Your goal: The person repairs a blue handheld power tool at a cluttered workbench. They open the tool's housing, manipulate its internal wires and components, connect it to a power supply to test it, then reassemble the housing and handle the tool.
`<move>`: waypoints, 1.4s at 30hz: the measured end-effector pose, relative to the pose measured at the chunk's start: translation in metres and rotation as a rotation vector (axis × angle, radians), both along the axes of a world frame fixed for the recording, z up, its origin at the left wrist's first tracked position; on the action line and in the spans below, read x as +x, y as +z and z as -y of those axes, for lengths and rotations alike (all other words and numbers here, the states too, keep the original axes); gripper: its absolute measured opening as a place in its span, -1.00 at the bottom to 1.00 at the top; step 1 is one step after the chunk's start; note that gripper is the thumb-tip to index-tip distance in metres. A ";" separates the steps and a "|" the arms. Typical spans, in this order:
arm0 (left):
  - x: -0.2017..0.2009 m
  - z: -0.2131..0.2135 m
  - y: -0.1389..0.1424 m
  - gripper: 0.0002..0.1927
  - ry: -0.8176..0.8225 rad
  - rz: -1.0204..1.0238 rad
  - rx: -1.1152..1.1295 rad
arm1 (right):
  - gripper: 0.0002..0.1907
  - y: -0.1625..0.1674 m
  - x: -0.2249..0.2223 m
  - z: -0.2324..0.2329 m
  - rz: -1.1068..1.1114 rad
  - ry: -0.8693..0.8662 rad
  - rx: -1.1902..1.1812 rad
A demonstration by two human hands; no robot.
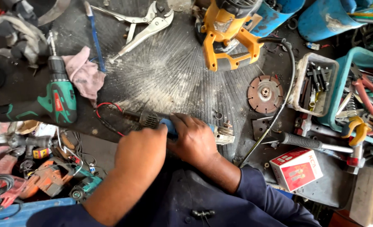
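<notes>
Tool: small blue power tool [169, 124] lies on the worktop [182, 71], long axis left-right.
Right hand [195, 138]: grip closed over its middle.
Left hand [140, 149]: just left, fingers curled at its vented end.

Both hands cover the blue tool's [169, 126] middle (grip unclear)

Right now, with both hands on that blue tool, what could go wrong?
1. Both hands, left hand and right hand, cover the blue tool; its red and black wires hang loose and might snag.
2. The cutting disc and black cable lie close by; a slip could hit them.
</notes>
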State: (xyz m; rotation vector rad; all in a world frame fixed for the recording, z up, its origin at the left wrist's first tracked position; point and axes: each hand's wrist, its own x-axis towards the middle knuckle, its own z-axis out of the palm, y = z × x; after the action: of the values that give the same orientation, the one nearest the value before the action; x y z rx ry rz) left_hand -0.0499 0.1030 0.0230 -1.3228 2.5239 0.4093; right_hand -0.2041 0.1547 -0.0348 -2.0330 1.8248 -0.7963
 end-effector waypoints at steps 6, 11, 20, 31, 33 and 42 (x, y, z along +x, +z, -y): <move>0.034 -0.045 -0.033 -0.72 0.113 -0.296 -0.233 | -0.44 0.002 0.008 0.001 -0.029 -0.031 -0.012; 0.042 -0.067 -0.066 -0.65 0.152 -0.504 -0.380 | -0.48 0.001 0.013 -0.002 -0.021 -0.047 0.032; 0.054 -0.054 -0.069 -0.72 0.174 -0.522 -0.275 | -0.49 0.010 0.005 0.004 0.008 -0.006 0.085; 0.049 -0.032 -0.073 -0.66 0.172 -0.637 -0.190 | -0.53 0.021 0.001 0.016 0.051 -0.012 0.097; 0.051 -0.028 -0.078 -0.64 0.125 -0.656 -0.226 | -0.56 0.021 -0.003 0.019 0.074 -0.002 0.135; 0.039 -0.018 -0.114 -0.52 -0.007 -0.761 -0.545 | -0.60 0.020 -0.005 0.026 0.050 -0.010 0.147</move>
State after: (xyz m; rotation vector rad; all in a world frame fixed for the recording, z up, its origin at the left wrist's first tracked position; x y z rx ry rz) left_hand -0.0112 0.1213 -0.0913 -1.5483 3.4550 0.2571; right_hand -0.2087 0.1291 -0.0152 -1.8972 1.8116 -0.6873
